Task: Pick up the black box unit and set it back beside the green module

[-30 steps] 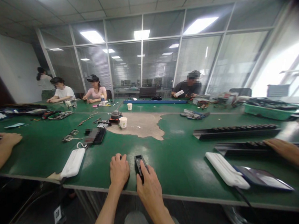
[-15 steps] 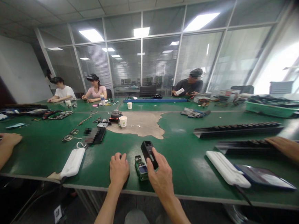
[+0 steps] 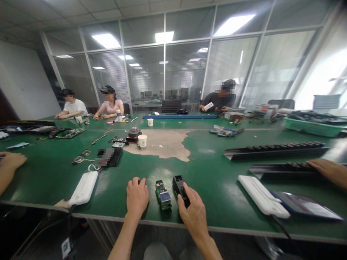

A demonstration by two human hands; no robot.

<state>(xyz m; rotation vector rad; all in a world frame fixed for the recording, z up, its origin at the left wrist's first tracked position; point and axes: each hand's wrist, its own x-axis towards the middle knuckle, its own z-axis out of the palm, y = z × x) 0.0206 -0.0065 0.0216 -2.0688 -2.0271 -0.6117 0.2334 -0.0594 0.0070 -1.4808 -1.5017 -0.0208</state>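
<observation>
My right hand (image 3: 193,208) grips a black rectangular plastic housing (image 3: 179,184) with cut-outs at its far end, low at the green table. Just left of the housing lies a green circuit board (image 3: 163,197) with a small bluish screen, untouched by either hand. My left hand (image 3: 137,197) rests on the table left of the board, its fingers curled down. A bit of something dark shows by its fingertips, too hidden to name.
White power banks (image 3: 83,188) lie to the left and right (image 3: 262,195). A paper cup (image 3: 142,141) stands ahead. Black metal channels (image 3: 277,150) are at right, where another person's hand (image 3: 337,173) rests. Another person's hands (image 3: 12,160) are at far left.
My right hand has brought the black housing down and right, away from the circuit board, which now shows fully. My left hand has hardly moved.
</observation>
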